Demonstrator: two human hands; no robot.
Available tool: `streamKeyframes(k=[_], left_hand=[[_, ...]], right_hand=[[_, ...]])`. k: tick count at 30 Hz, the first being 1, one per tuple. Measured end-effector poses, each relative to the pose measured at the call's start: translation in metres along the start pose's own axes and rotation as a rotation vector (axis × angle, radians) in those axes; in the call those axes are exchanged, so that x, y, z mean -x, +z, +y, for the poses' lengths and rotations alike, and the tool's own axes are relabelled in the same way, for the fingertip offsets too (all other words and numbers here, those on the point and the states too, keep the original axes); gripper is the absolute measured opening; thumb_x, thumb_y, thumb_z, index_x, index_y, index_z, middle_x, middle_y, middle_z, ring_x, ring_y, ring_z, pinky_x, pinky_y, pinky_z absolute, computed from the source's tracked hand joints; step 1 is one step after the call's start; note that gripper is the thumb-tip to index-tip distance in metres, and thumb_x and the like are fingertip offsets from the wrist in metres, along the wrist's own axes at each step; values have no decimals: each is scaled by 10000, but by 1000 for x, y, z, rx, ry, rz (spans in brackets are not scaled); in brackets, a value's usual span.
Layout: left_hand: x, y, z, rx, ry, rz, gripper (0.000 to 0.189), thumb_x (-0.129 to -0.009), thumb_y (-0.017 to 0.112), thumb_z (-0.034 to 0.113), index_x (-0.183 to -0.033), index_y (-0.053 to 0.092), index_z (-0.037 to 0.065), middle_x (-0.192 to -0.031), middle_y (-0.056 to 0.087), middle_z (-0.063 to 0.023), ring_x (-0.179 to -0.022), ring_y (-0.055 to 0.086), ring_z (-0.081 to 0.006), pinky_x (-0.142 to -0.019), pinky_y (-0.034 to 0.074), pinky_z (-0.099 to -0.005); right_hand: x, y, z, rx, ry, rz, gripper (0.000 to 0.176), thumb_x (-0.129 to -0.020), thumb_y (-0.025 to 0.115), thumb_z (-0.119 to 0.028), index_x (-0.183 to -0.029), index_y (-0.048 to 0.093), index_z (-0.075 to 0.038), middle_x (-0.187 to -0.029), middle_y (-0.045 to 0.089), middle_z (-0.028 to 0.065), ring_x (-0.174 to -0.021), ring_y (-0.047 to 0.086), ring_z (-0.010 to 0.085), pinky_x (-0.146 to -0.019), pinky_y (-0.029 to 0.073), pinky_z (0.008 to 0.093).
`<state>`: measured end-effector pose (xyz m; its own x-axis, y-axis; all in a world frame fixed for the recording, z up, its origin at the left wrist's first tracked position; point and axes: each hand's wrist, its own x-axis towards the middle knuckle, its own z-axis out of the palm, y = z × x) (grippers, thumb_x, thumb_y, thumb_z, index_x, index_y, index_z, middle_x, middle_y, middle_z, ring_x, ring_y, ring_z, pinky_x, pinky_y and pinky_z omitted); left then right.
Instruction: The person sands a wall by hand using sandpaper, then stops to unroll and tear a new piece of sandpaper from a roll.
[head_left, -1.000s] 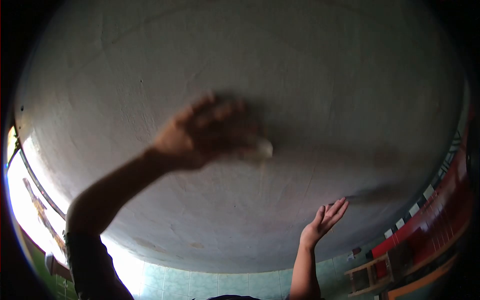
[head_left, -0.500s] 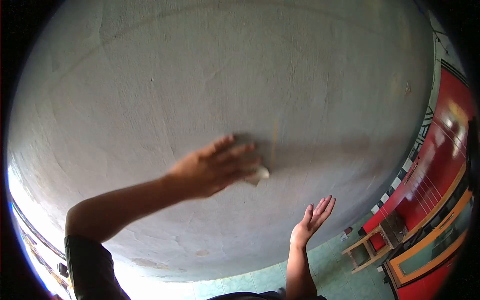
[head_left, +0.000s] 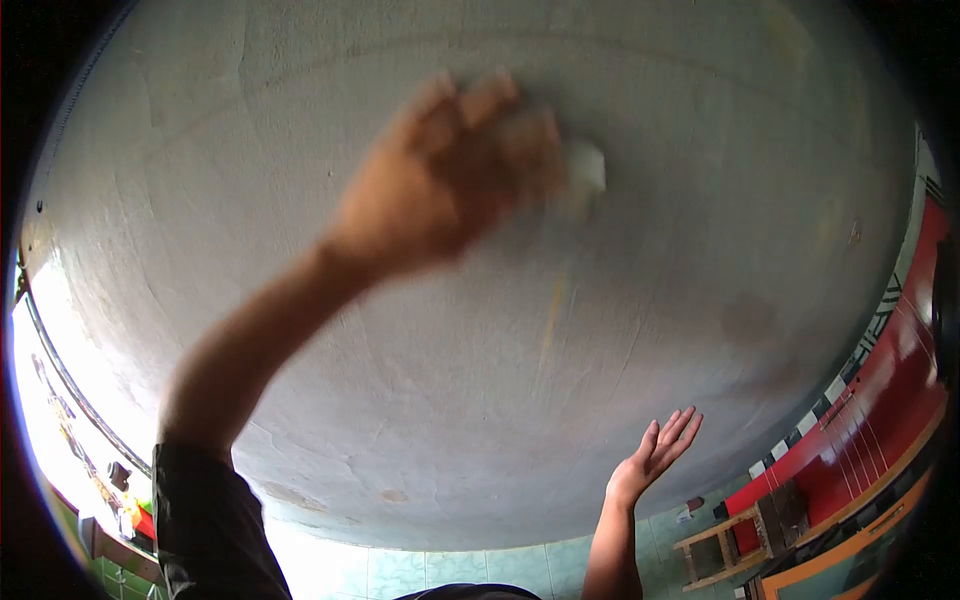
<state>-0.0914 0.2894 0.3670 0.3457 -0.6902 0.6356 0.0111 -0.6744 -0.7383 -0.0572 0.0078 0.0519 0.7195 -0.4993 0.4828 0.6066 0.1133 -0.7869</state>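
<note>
My left hand (head_left: 450, 175) is pressed against a grey plaster wall (head_left: 700, 200), high up and blurred by motion. Under its fingers it holds a small pale pad (head_left: 587, 166), which looks like a piece of sandpaper or sponge; only its right end shows. My right hand (head_left: 655, 455) is lower down at the right, held flat against the wall with the fingers spread and nothing in it. A faint yellowish vertical streak (head_left: 550, 320) marks the wall between the two hands.
At the lower right stands a small wooden stool (head_left: 725, 550) on pale green floor tiles (head_left: 450, 570). A red door or panel with an orange frame (head_left: 880, 420) runs along the right edge. Bright daylight glares at the left edge.
My left hand has swept upward and a little to the right along the wall with the pad. My right hand stays flat on the wall in much the same place.
</note>
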Motion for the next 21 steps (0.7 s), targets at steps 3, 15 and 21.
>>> streamKeyframes(k=[3,15,21], left_hand=[[67,23,90,94,308,-122,497,-946,651,388,-1428,530,393,-1538,480,105,-1514,301,-203,-1279,164,-531],[-38,-37,-22,-143,-308,141,330,-1005,568,180,-1318,652,117,-1491,535,-140,-1455,366,-414,-1161,300,-553],[80,26,110,45,152,-65,518,-844,767,372,-1337,614,412,-1524,495,71,-1510,306,-218,-1245,265,-556]], right_hand=[[-4,-8,11,25,20,-43,778,-1027,530,-296,-1620,72,-86,-1685,172,130,-1546,190,340,-1236,218,490],[-15,-36,31,-2,89,-130,734,-1037,514,-237,-1621,99,-79,-1680,206,149,-1541,224,330,-1238,210,464],[-18,-43,32,4,77,-191,778,-1031,534,-309,-1614,87,-52,-1675,196,171,-1533,234,354,-1227,238,481]])
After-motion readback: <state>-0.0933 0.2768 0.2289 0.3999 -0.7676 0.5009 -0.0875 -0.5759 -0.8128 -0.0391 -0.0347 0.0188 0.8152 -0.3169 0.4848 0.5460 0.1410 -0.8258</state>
